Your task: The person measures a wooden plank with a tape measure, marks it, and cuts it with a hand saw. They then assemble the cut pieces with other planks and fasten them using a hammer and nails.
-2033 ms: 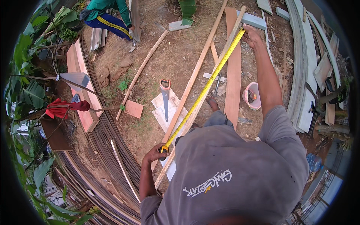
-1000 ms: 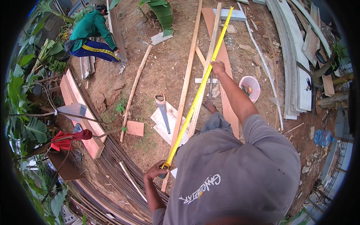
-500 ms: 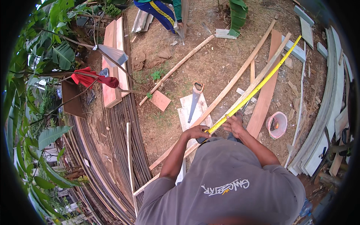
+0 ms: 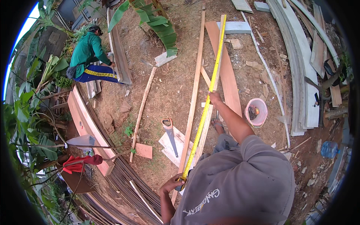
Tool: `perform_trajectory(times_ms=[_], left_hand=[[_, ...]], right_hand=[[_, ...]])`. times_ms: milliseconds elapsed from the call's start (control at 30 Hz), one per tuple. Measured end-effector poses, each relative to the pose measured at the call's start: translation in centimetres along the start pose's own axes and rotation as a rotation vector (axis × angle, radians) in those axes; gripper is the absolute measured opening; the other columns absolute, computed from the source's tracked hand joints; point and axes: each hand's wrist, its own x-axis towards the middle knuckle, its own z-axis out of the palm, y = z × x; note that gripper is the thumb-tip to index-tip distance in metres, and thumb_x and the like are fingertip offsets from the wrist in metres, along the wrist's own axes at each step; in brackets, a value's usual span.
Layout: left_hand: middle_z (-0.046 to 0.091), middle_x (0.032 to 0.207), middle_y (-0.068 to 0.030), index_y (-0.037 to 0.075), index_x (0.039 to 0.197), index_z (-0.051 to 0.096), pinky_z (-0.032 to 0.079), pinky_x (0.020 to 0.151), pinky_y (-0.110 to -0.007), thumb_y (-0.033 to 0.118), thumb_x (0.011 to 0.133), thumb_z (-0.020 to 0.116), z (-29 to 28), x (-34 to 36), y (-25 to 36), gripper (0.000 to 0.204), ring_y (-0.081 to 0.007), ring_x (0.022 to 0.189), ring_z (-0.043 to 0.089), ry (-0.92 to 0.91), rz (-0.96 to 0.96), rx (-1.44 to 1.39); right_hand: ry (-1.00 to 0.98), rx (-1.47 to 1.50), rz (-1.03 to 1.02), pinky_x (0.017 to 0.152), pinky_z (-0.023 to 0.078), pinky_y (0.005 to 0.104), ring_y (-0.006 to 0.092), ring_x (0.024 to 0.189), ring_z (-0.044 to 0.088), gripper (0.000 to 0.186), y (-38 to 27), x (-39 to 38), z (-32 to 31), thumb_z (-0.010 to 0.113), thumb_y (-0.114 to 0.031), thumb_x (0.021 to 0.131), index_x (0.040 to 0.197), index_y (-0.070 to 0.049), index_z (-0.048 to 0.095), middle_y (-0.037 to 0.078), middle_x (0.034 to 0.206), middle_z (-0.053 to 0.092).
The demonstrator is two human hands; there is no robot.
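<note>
A yellow tape measure blade [image 4: 202, 125] is drawn out along a long light wooden batten [image 4: 204, 140], up to its far end. My left hand [image 4: 173, 183] is closed on the dark tape case [image 4: 182, 182] near my body. My right hand [image 4: 214, 97], arm stretched forward, pinches the blade where it lies on the batten; the fingertips are small in view. Another batten [image 4: 194, 97] runs alongside on the left, and a broad reddish plank [image 4: 230, 82] lies to the right. A handsaw [image 4: 170, 138] with an orange handle lies on pale board pieces [image 4: 163, 149].
A co-worker [image 4: 84, 56] in green crouches at upper left by grey planks [image 4: 118, 45]. A pink bucket [image 4: 263, 120] and stacked boards [image 4: 300, 86] are to the right. Piled rods [image 4: 133, 176], pink planks [image 4: 86, 123] and branches holding a red cloth [image 4: 78, 164] are at left.
Half a second ago both my hands were close together near the tape case; my right hand has now slid forward along the blade. The view has turned, showing more of the co-worker.
</note>
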Motion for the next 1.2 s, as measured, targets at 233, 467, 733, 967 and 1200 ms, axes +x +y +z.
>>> perform_trajectory(times_ms=[233,467,733,967,1200], left_hand=[[0.069,0.119,-0.0090,-0.001,0.141,0.057,0.050,0.097,-0.031,0.029,0.081,0.088,0.9,5.2,8.2,0.073,-0.0161,0.109,0.064,0.031,0.042,-0.009],[0.071,0.110,-0.0067,0.000,0.135,0.062,0.051,0.089,-0.029,0.038,0.082,0.085,1.9,19.8,19.1,0.069,-0.0148,0.097,0.065,0.045,0.140,0.054],[0.070,0.103,-0.0072,0.002,0.130,0.067,0.051,0.085,-0.029,0.047,0.080,0.083,2.9,27.6,25.8,0.069,-0.0142,0.093,0.064,0.132,0.183,0.183],[0.069,0.102,-0.0076,0.001,0.129,0.066,0.050,0.083,-0.030,0.050,0.079,0.084,3.6,29.7,27.4,0.072,-0.0147,0.092,0.063,0.116,0.165,0.148],[0.069,0.113,-0.0126,-0.002,0.136,0.061,0.050,0.091,-0.032,0.054,0.078,0.084,3.8,30.1,26.8,0.083,-0.0189,0.104,0.063,0.069,0.050,0.135]], right_hand=[[0.077,0.081,-0.052,0.060,0.061,0.0364,0.0232,0.066,0.069,0.020,-8.4,8.5,-2.7,0.052,-0.014,0.105,0.117,0.002,0.055,0.015,0.092,0.071],[-0.066,0.083,0.129,0.069,0.063,0.0384,0.0236,0.077,0.072,0.041,-5.3,4.6,-1.9,0.055,-0.009,0.104,0.144,-0.008,0.045,0.011,0.102,0.071],[0.052,0.017,0.072,0.064,0.059,0.0360,0.0237,0.077,0.072,0.038,-5.9,14.2,-3.5,0.059,-0.002,0.098,0.136,-0.004,0.054,0.017,0.099,0.073],[0.078,-0.007,0.078,0.067,0.060,0.0366,0.0225,0.082,0.073,0.037,-4.2,18.1,-4.7,0.059,-0.001,0.097,0.134,-0.004,0.057,0.017,0.099,0.074],[0.072,0.005,0.147,0.059,0.059,0.0373,0.0229,0.073,0.072,0.036,-3.5,17.7,-4.8,0.059,0.002,0.095,0.130,-0.003,0.059,0.016,0.094,0.072]])
